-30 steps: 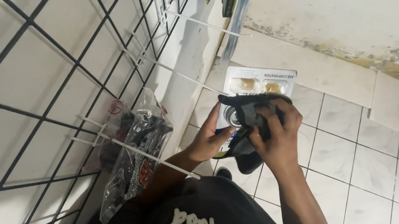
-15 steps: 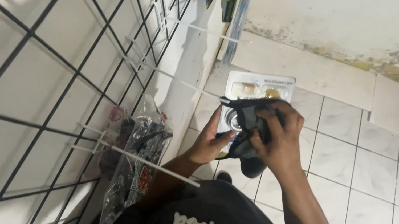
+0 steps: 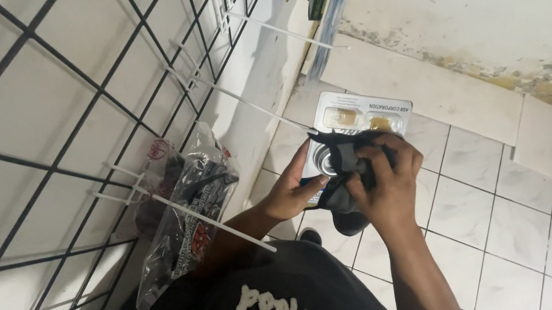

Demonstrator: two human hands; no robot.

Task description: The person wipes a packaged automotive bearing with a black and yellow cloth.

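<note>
I am holding the blister pack (image 3: 361, 117) in front of me, above the white tiled floor (image 3: 523, 241). My left hand (image 3: 292, 191) is supporting it from below, with the fingers closed around its lower edge. My right hand (image 3: 387, 185) is pressing a dark cloth (image 3: 346, 159) against the clear front, the fingers curled tight on it. I think the wiping is only partly done: the cloth is covering the middle, while the top part with two yellow pieces is showing uncovered. The pack is not hanging on any white hook (image 3: 205, 218) of the wire grid (image 3: 80, 77) beside me; one bagged item (image 3: 195, 216) is hanging there already.
</note>
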